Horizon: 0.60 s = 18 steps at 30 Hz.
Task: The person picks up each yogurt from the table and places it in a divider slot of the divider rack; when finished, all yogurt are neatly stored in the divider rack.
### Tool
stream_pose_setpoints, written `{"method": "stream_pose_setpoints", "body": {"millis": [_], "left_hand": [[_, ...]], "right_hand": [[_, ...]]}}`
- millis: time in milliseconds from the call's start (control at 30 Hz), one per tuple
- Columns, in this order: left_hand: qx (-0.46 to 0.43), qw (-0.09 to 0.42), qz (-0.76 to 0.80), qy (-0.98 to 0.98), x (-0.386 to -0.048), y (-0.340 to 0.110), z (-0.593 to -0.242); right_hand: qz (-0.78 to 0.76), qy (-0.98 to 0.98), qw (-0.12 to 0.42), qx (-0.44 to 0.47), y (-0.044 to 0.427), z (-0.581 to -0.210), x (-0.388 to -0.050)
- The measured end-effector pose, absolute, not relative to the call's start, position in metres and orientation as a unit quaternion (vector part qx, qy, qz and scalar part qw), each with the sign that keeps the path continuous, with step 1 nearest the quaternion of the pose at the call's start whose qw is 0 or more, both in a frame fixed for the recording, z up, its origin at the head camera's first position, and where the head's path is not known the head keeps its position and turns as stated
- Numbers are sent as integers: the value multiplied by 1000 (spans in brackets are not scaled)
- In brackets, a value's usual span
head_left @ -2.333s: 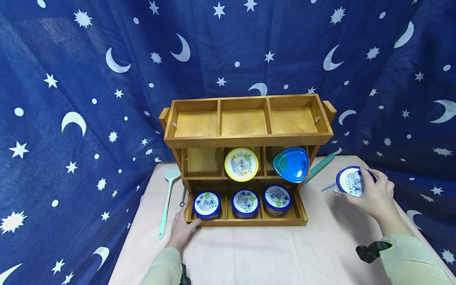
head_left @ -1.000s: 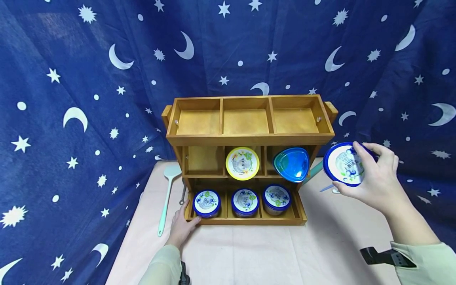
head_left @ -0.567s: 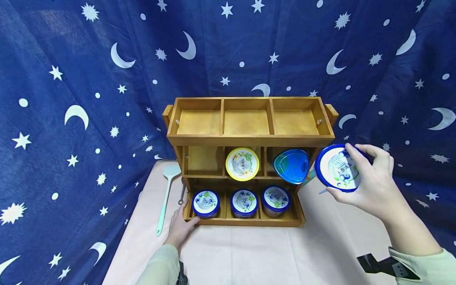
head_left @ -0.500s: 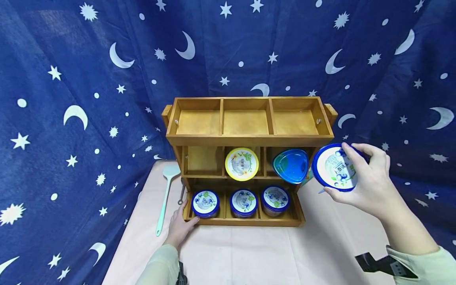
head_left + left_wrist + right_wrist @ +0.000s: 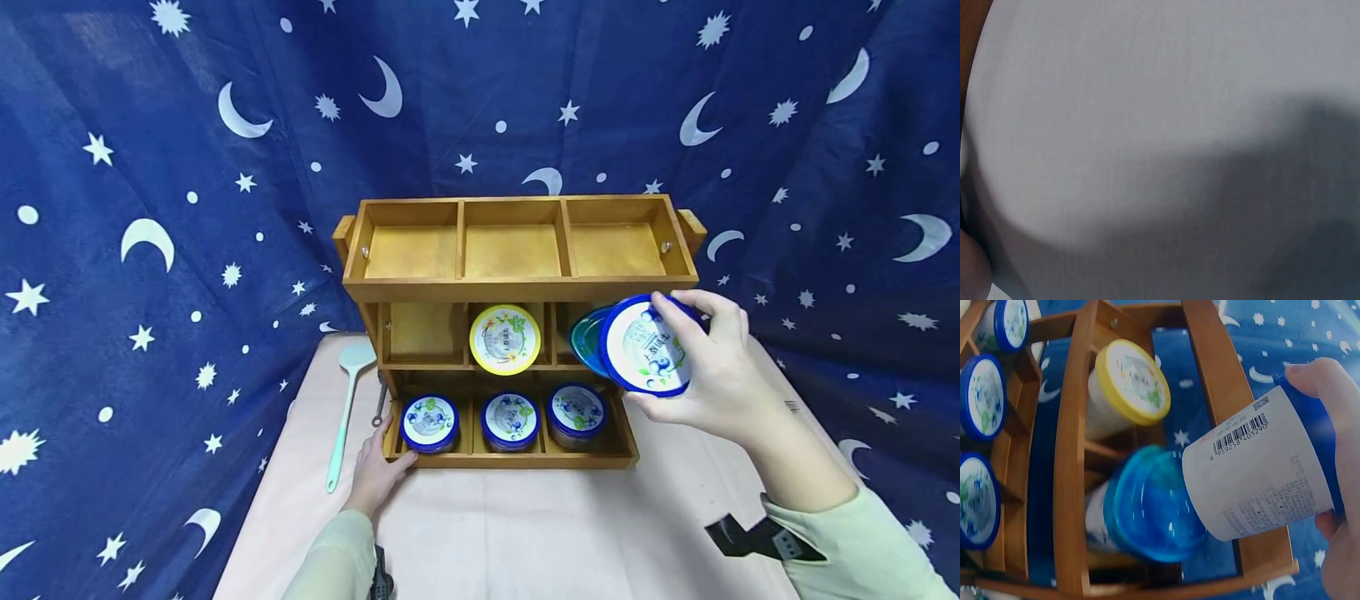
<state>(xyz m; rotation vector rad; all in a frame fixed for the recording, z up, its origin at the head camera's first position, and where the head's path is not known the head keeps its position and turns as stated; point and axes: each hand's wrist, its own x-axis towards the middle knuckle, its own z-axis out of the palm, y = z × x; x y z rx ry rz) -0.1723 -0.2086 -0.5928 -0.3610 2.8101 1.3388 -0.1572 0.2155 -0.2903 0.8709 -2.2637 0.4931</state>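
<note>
My right hand grips a white tub with a blue lid by its lid, up in the air in front of the middle tier's right compartment. In the right wrist view the tub is tilted, its barcode side showing, close to a blue translucent-lidded container. That container is partly hidden by the held tub in the head view. My left hand holds the bottom left front corner of the three-tier wooden rack. The left wrist view shows mostly tablecloth and a bit of finger.
A yellow-lidded tub stands in the middle tier's centre. The bottom tier bears three blue-lidded tubs, including a left one and a right one. A pale green spatula and a dark-handled tool lie left of the rack.
My right hand has raised the blue-lidded tub from over the table at the right and carried it left, to the front of the blue translucent-lidded container. My left hand stays at the rack's corner.
</note>
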Motion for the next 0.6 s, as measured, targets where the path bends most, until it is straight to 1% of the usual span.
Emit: {"method": "stream_pose_setpoints", "body": {"millis": [167,600], "left_hand": [[-116,7,422,899,-172,-210,-593],[-116,8,428,896,-172,-210,-590]], "right_hand": [[213,-840,325,378,196,-292,-163],[242,-835,271,412,151,-292,-170]]}}
